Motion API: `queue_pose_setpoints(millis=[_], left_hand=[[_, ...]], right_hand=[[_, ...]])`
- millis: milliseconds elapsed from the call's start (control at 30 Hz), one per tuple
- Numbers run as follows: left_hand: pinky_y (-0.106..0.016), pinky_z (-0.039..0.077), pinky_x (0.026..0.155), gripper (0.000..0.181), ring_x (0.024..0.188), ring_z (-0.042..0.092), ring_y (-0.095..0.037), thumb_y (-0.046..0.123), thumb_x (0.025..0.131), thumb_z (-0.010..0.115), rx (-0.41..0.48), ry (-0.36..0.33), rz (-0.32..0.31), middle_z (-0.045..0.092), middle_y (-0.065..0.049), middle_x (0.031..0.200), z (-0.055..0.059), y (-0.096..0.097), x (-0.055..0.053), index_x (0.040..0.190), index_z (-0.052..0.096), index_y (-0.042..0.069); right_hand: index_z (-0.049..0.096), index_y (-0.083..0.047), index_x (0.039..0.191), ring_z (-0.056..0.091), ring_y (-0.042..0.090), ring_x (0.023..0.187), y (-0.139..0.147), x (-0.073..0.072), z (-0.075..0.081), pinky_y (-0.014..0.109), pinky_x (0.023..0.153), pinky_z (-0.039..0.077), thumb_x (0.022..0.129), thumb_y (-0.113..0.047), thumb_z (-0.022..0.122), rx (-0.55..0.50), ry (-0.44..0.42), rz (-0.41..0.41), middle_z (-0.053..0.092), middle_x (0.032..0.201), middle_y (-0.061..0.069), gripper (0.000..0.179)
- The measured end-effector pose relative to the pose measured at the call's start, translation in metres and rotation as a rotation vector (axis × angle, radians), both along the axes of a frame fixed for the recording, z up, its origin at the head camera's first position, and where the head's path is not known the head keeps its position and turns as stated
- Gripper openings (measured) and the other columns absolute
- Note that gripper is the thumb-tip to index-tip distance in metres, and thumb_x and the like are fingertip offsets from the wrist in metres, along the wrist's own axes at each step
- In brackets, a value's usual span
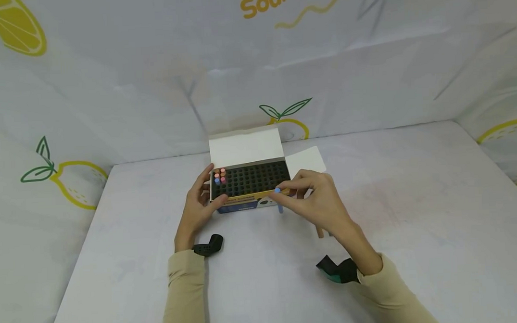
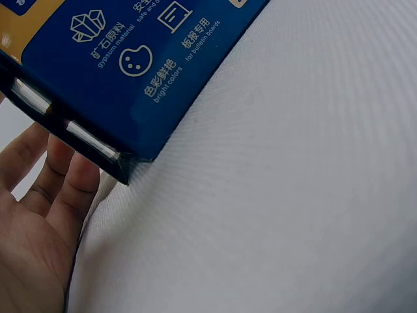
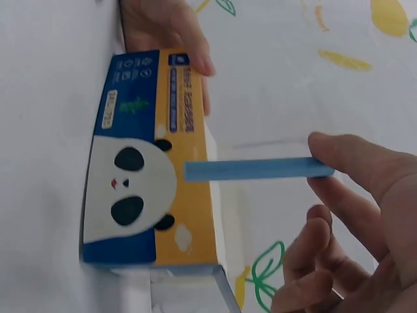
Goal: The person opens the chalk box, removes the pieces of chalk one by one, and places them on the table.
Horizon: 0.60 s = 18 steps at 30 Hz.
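An open chalk box (image 1: pixel 238 204) with a black holed insert (image 1: pixel 259 177) stands on the table in the head view. Several chalk sticks (image 1: pixel 220 176), orange, pink and blue, fill holes at its left end. My left hand (image 1: pixel 198 198) grips that end, thumb at the front edge and fingers along the side. By the box's front right corner, my right hand (image 1: pixel 314 195) pinches a blue chalk stick (image 3: pixel 254 169) at its top end between thumb and index finger. In the head view this stick hangs down just in front of the box; its lower end is free.
The white lid (image 1: pixel 246 148) stands raised behind the box, and a side flap (image 1: pixel 306 159) sticks out to the right. A brown chalk stick (image 1: pixel 320 231) lies on the table (image 1: pixel 255 277) under my right wrist, partly hidden. A printed white cloth (image 1: pixel 151 89) hangs behind.
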<state>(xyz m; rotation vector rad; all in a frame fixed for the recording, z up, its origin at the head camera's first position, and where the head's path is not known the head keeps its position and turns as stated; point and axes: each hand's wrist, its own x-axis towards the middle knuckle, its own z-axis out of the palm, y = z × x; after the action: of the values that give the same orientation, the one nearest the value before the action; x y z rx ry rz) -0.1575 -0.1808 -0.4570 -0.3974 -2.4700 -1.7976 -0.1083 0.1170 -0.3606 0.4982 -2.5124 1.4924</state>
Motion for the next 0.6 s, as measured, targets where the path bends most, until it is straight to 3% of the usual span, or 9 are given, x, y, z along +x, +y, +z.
queue_pose_setpoints(millis=[367, 600], left_hand=[[-0.024, 0.042, 0.078, 0.082, 0.094, 0.048, -0.017, 0.016, 0.088, 0.075, 0.001, -0.007, -0.002, 0.049, -0.014, 0.142, 0.002, -0.001, 0.001, 0.159, 0.037, 0.028], [-0.023, 0.044, 0.080, 0.082, 0.097, 0.050, -0.018, 0.016, 0.088, 0.076, 0.001, -0.009, -0.004, 0.050, -0.014, 0.142, 0.002, 0.000, 0.001, 0.159, 0.037, 0.030]], right_hand=[[0.084, -0.021, 0.093, 0.060, 0.014, 0.074, 0.060, -0.004, 0.007, 0.027, 0.063, 0.049, 0.085, -0.025, 0.084, 0.087, -0.212, 0.054, 0.071, 0.082, -0.006, 0.009], [0.084, -0.022, 0.096, 0.053, 0.015, 0.074, 0.099, -0.007, 0.008, 0.028, 0.063, 0.042, 0.087, -0.026, 0.082, 0.155, -0.289, 0.072, 0.068, 0.074, -0.005, 0.010]])
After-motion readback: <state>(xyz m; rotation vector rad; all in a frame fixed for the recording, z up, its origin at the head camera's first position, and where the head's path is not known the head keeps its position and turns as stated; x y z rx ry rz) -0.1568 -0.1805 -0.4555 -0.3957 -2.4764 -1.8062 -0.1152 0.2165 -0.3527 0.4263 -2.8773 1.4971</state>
